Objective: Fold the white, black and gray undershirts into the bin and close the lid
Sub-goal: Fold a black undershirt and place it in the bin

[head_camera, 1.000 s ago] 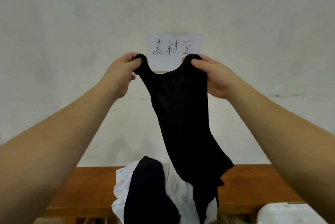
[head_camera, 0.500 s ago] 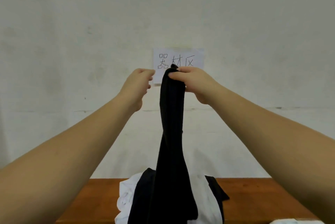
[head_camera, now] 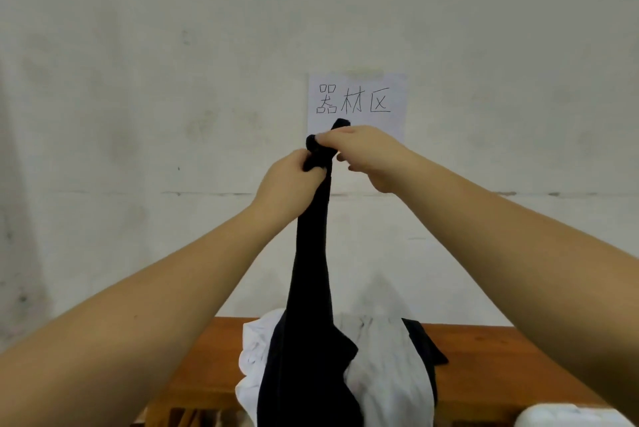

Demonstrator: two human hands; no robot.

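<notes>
A black undershirt (head_camera: 311, 274) hangs folded lengthwise in front of the wall, its lower end draped on the clothes pile. My right hand (head_camera: 366, 153) pinches its straps at the top. My left hand (head_camera: 290, 184) grips the fabric just below, touching the right hand. A white undershirt (head_camera: 387, 368) lies crumpled on the wooden table (head_camera: 484, 368) under the black one. No gray undershirt can be made out.
A white plastic object (head_camera: 567, 416), possibly the bin or its lid, shows at the bottom right corner. A paper sign (head_camera: 356, 101) with handwritten characters hangs on the pale wall behind.
The two straps, held apart a second ago, came together into my right hand. My left hand, free half a second ago, now grips the shirt just below the right.
</notes>
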